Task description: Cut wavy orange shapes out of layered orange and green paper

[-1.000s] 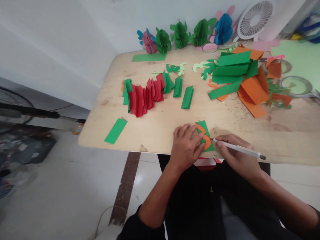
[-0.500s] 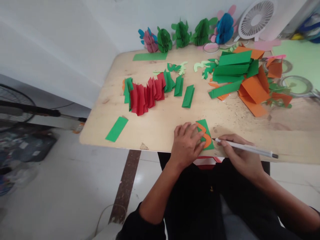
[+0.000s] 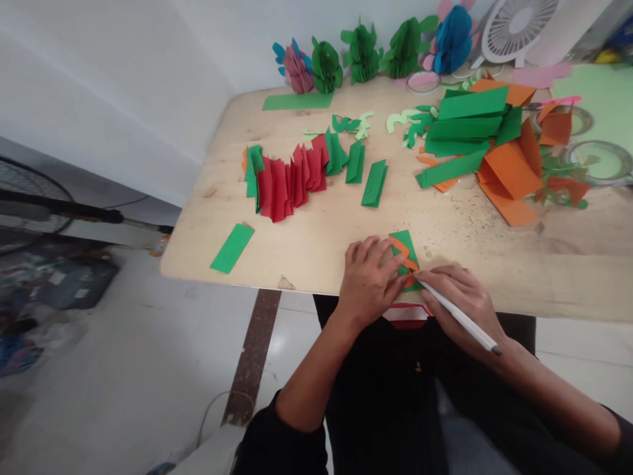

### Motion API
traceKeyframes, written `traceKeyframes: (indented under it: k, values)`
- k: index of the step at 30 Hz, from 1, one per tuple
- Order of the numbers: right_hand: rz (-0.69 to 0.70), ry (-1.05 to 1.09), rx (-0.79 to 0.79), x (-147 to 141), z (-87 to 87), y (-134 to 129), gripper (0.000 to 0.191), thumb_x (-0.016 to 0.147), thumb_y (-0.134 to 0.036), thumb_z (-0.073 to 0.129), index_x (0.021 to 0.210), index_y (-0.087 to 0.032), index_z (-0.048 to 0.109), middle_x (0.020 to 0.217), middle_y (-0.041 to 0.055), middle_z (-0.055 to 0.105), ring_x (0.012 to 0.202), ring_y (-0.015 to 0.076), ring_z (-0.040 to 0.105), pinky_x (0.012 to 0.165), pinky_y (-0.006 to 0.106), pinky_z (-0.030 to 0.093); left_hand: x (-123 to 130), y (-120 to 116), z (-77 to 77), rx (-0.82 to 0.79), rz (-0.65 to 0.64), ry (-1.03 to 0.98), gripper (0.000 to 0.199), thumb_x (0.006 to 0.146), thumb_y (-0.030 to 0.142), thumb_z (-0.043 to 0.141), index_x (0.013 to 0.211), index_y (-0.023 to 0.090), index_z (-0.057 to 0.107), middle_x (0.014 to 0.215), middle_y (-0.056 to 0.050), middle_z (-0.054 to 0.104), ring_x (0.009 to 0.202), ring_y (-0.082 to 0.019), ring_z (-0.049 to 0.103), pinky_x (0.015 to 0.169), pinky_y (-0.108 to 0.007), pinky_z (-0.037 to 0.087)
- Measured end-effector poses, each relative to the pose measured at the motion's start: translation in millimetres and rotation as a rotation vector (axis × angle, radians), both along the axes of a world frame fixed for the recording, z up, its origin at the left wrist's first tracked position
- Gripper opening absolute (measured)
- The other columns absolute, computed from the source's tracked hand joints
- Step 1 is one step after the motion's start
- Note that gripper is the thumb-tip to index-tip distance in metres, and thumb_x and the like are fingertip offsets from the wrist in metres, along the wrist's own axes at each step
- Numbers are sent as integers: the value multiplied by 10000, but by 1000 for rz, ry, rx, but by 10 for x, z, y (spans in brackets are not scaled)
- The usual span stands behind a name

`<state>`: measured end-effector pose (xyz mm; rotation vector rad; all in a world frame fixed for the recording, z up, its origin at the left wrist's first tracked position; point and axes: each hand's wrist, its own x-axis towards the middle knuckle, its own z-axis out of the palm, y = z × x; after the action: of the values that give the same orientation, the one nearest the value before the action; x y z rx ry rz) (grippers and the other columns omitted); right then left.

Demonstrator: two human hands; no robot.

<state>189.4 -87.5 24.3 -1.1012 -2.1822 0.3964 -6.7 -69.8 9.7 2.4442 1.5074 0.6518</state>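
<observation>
Near the table's front edge, my left hand (image 3: 368, 280) lies with its fingers spread, their tips pressing on an orange curved cutout (image 3: 399, 247). Beneath the cutout is a green paper piece (image 3: 404, 236), flat on the wood. My right hand (image 3: 457, 300) is closed round a white pen (image 3: 459, 315). The pen's dark tip touches down at the orange cutout, close to my left fingertips, and its back end points toward me. My fingers partly hide the cutout.
Folded red papers (image 3: 281, 185) stand left of centre on the table (image 3: 306, 254). A green strip (image 3: 232, 248) lies at the left. Green folded papers (image 3: 467, 125) and orange papers (image 3: 512, 168) pile at the right. Paper figures (image 3: 363, 56) and a fan (image 3: 518, 26) line the back.
My right hand has moved left with the pen, whose tip has gone from beside the green paper onto the orange cutout. The pen now slants more toward me. My left hand stays in place.
</observation>
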Motion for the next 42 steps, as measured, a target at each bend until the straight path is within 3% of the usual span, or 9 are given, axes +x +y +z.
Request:
traceKeyframes:
  k: [14, 20, 23, 29, 42]
  values:
    - [17, -45, 78, 7, -56, -1, 297, 849, -121, 587, 1135, -198, 612, 854, 54, 721, 829, 216, 647, 737, 374, 480, -89, 32, 35, -79, -49, 3, 305, 933, 403, 511, 1164, 242, 630, 1384, -61, 519, 1291, -277, 400, 1078, -480, 284]
    - [4, -12, 34, -5, -24, -3, 274, 860, -135, 573, 1119, -206, 625, 853, 59, 722, 822, 219, 651, 747, 393, 490, -93, 34, 18, -52, -52, 4, 313, 924, 422, 529, 1167, 253, 627, 1389, -56, 519, 1295, -277, 401, 1083, -475, 281]
    - [-41, 62, -71, -4, 46, -1, 221, 882, -158, 549, 1081, -214, 631, 919, 72, 724, 850, 212, 663, 777, 392, 508, -93, 36, 16, -59, -49, 18, 318, 916, 431, 544, 1169, 258, 627, 1383, -58, 524, 1294, -282, 403, 1082, -481, 280]
    - [-113, 97, -281, -19, 152, -19, 113, 901, -256, 545, 936, -238, 651, 773, 19, 700, 689, 162, 638, 623, 306, 506, -91, 36, 10, -55, -52, 18, 319, 916, 445, 536, 1157, 259, 632, 1387, -57, 519, 1295, -285, 403, 1079, -486, 283]
    - [-46, 50, -199, -110, 108, -21, 69, 878, -222, 556, 863, -233, 623, 730, 5, 689, 641, 153, 606, 658, 334, 469, -98, 36, 21, -66, -54, 22, 324, 922, 433, 527, 1171, 256, 635, 1384, -64, 520, 1308, -283, 389, 1087, -469, 266]
